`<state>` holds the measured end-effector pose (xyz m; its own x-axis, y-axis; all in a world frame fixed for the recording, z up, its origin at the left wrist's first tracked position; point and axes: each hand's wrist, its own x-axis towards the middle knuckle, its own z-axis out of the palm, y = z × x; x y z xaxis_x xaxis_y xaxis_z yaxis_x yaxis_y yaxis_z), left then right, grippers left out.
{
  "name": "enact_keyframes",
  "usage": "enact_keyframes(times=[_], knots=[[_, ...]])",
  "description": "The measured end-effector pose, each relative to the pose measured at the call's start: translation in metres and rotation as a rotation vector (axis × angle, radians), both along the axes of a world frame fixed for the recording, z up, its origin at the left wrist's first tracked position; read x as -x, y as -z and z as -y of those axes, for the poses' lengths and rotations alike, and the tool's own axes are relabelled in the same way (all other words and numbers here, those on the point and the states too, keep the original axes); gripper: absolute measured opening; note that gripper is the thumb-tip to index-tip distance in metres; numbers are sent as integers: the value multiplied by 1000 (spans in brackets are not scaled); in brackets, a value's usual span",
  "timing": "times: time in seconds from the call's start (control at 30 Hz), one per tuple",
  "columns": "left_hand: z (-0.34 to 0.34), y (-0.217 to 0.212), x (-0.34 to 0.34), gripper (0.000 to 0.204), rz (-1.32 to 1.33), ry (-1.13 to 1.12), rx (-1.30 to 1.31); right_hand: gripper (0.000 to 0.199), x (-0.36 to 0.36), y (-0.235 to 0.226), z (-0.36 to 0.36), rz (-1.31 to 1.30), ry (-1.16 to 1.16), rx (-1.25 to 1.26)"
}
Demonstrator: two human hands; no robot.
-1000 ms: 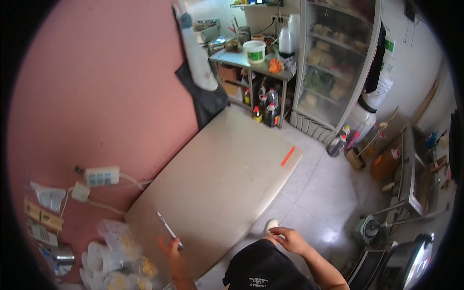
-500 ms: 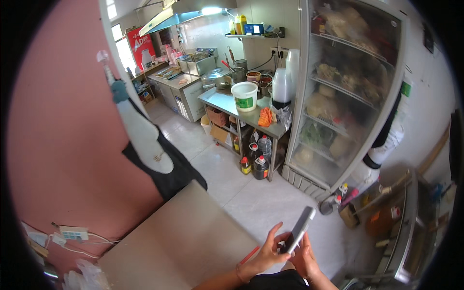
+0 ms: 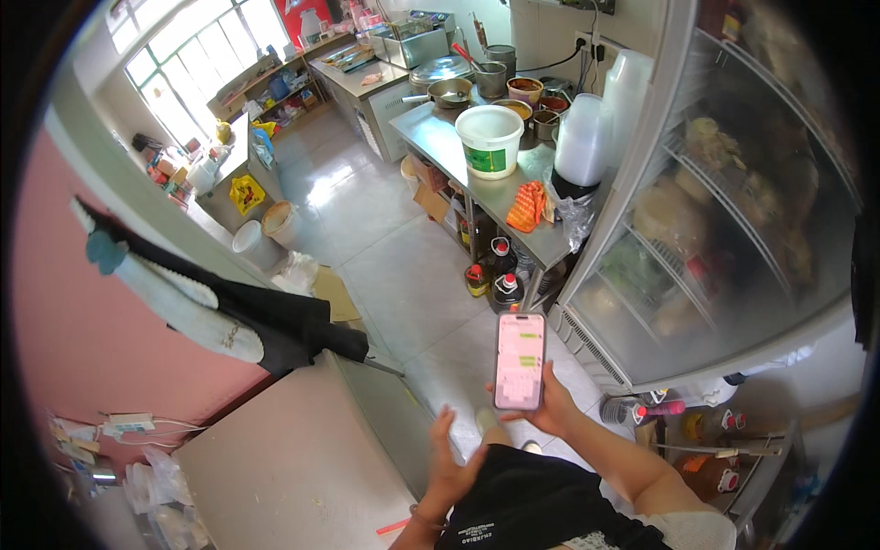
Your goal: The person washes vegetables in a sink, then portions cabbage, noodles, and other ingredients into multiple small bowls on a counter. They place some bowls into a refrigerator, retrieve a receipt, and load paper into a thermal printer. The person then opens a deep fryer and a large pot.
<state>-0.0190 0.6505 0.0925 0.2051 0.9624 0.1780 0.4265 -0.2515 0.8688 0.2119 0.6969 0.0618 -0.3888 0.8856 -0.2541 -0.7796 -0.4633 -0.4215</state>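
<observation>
Head: right fingers (image 3: 550,390) hold glassy round-cornered phone (image 3: 520,361); left fingers (image 3: 443,433) spread.

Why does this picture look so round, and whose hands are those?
There's no robot here, just a person. Two cameras sit side by side on the person's head, and this picture comes from the left one, looking down. Its very wide lens bends straight lines and leaves the corners black.

The hands at the bottom belong to the person wearing the cameras. The right hand holds a phone with its screen lit. The left hand is raised beside it, fingers apart, and I can't see anything in it.

Farther ahead, a steel table has a white bucket, an orange cloth and a pan on it. At the lower left is a pale table.
</observation>
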Motion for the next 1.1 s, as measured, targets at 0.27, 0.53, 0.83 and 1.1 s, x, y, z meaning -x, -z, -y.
enact_keyframes(times=[0.27,0.53,0.83,1.1], knots=[[-99,98,50,38,242,-562,537,64,-76,150,-196,-130,593,365],[-391,27,25,37,-6,-123,251,50,-117,174,-354,42,1042,526],[-625,15,-28,38,106,137,278,35,-107,82,-414,741,670,641],[-863,-70,-68,32,-130,292,-85,23,-260,-218,-814,1841,1491,-606]])
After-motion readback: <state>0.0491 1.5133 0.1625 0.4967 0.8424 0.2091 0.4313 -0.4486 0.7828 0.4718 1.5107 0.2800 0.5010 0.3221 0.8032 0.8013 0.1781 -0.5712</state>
